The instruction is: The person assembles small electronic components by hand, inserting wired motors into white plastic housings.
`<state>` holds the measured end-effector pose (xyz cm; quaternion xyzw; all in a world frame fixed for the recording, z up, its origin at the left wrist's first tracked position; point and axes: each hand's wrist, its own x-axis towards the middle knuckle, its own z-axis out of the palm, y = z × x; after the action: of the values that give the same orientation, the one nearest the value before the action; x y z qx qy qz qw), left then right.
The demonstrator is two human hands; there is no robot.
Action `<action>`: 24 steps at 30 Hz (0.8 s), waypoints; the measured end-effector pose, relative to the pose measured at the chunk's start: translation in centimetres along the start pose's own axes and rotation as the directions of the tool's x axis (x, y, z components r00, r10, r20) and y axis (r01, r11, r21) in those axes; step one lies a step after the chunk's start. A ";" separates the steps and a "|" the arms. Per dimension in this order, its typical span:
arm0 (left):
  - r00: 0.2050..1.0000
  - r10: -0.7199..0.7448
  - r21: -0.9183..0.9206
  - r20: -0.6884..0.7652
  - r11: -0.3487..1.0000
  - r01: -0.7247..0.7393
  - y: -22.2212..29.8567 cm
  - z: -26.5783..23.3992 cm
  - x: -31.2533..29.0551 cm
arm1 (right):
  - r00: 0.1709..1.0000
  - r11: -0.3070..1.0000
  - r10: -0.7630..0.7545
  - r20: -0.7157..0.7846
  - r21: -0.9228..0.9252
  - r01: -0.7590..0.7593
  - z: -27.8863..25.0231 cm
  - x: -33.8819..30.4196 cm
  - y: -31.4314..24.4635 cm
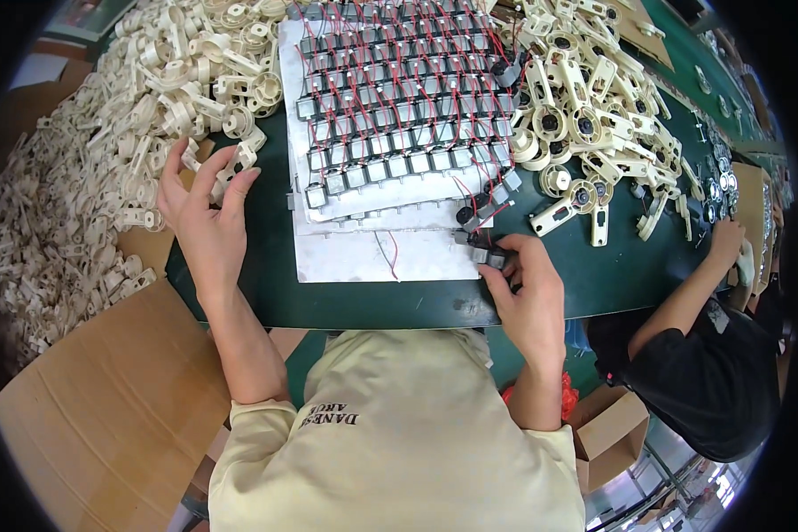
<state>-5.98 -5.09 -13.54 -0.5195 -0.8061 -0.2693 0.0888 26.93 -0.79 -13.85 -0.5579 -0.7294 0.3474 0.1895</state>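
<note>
My left hand (206,213) is at the edge of a heap of cream plastic parts. Its thumb and fingers are curved around one cream plastic part (246,152), which the fingers partly hide. At the front of the green table, my right hand (534,288) pinches a small dark motor (490,257) between thumb and fingers, over the right corner of a white sheet (346,262). Beyond it, rows of small silver motors (408,115) with red wires stand on stacked white sheets. A few loose motors (479,211) lie at the near right corner of the rows.
A large heap of cream parts (53,222) fills the left side, with a cardboard flap (106,408) in front. More cream parts (585,115), some with black inserts, are piled on the right. A co-worker's arm (692,284) reaches toward round metal pieces (723,186) at the far right.
</note>
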 end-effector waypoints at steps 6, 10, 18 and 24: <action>0.909 -0.338 -0.857 0.243 0.364 0.364 1.0 -0.5 0.0 | 1.000 0.938 0.021 0.013 0.346 -0.024 -0.9 -0.6 1.2; 0.851 -0.206 -0.873 0.483 -0.034 0.487 1.2 -1.1 -0.6 | 0.997 0.837 0.053 0.062 0.541 -0.078 -2.9 -1.3 0.0; 0.750 0.174 -0.656 0.638 -0.387 0.648 4.9 -0.2 -1.7 | 0.874 0.708 -0.486 0.023 0.596 0.379 -0.8 0.1 -6.1; 0.714 0.232 -0.644 0.661 -0.313 0.698 6.2 -0.7 -1.8 | 0.844 0.711 -0.535 0.036 0.559 0.427 -0.2 0.9 -7.4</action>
<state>0.21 -4.92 -11.65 -0.2249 -0.3436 -0.6266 -0.6624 21.75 -0.85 -8.49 -0.2360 -0.7393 0.5262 0.3477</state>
